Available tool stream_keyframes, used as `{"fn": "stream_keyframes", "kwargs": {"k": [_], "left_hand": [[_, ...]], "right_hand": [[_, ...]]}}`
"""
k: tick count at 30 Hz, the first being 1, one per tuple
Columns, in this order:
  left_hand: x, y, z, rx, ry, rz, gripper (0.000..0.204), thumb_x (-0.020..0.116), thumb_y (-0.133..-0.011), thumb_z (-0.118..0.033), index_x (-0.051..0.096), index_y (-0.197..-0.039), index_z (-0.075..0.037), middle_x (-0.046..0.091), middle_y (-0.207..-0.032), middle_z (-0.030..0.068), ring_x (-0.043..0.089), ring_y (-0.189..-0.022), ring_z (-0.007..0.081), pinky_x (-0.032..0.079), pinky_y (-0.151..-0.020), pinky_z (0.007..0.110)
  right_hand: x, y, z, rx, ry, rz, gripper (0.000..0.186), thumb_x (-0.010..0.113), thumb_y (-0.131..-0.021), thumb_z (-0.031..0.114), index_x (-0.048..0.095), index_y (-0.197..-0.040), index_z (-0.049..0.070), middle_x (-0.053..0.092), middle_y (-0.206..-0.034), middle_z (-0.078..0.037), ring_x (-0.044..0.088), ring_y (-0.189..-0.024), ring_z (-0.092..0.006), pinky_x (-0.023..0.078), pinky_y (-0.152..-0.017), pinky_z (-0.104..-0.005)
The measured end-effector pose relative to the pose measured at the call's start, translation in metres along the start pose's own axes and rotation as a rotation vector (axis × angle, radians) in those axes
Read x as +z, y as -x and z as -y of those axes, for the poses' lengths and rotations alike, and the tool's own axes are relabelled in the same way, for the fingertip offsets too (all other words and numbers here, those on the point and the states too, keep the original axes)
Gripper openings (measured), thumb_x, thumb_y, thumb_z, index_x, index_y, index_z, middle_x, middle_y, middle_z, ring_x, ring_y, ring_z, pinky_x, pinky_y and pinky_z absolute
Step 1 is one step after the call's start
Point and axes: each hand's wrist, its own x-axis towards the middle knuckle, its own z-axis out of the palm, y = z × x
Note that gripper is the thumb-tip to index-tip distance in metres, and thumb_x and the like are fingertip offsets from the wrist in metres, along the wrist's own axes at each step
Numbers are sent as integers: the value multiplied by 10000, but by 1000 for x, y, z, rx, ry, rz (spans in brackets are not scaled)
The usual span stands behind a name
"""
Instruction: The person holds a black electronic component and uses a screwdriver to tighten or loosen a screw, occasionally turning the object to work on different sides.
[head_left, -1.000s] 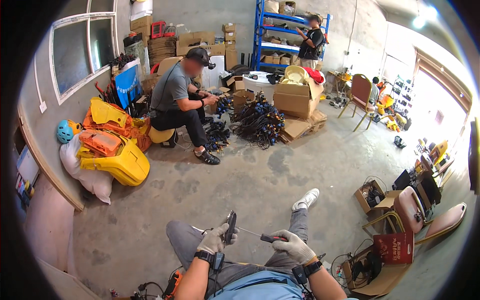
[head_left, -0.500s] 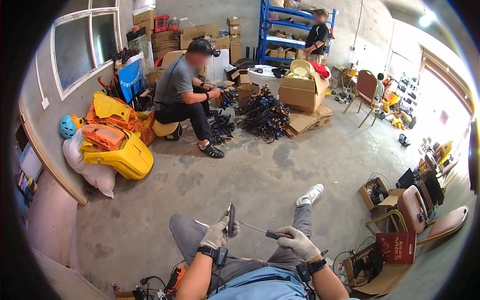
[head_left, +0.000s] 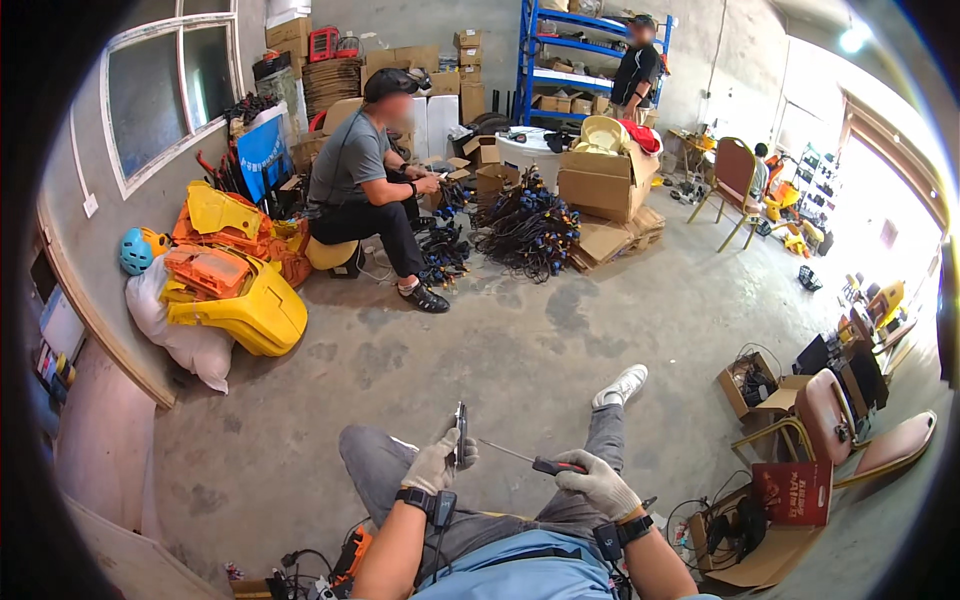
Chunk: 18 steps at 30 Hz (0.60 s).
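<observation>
In the head view my gloved left hand (head_left: pixel 436 462) grips a dark, flat, narrow object (head_left: pixel 460 430), held nearly upright above my left thigh. My gloved right hand (head_left: pixel 595 482) is closed on a screwdriver (head_left: pixel 553 466) with a black and red handle. Its thin shaft points left toward the object, and the tip is just to the right of it; I cannot tell if they touch. My grey-trousered legs (head_left: pixel 365 460) are spread beneath my hands, and both wrists carry black strapped devices.
A seated co-worker (head_left: pixel 355 180) handles something beside cable piles (head_left: pixel 525 235) and cartons (head_left: pixel 600 190). Another stands by blue shelving (head_left: pixel 570 48), another person sits farther right (head_left: pixel 759 175). Yellow plastic housings (head_left: pixel 240 320) lie left; chairs (head_left: pixel 830 420) and open boxes (head_left: pixel 760 545) are at right.
The standing co-worker's raised hands have dropped. The object in my left hand is turned more edge-on and upright. The view has shifted slightly.
</observation>
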Motion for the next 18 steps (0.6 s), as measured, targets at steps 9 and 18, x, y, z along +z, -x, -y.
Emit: {"fn": "stream_keyframes", "kwargs": {"k": [9, 18], "left_hand": [[8, 18, -4, -17, -72, 6, 474, 619, -1084, -372, 545, -1489, -134, 747, -1036, 108, 748, -856, 219, 638, -734, 381], [15, 2, -11, 0, -101, 22, 639, 699, -1029, -365, 471, -1589, -159, 746, -1080, 121, 756, -912, 227, 661, -776, 369]], "right_hand": [[-2, -5, -17, -28, 15, -40, 352, 784, -908, 177, 679, -1175, -28, 659, -925, -22, 616, -816, -94, 514, -718, -271], [-1, -9, 7, 15, 83, -49, 449, 760, -871, 168, 669, -1260, -36, 647, -928, -15, 589, -768, -90, 507, -714, -261]]}}
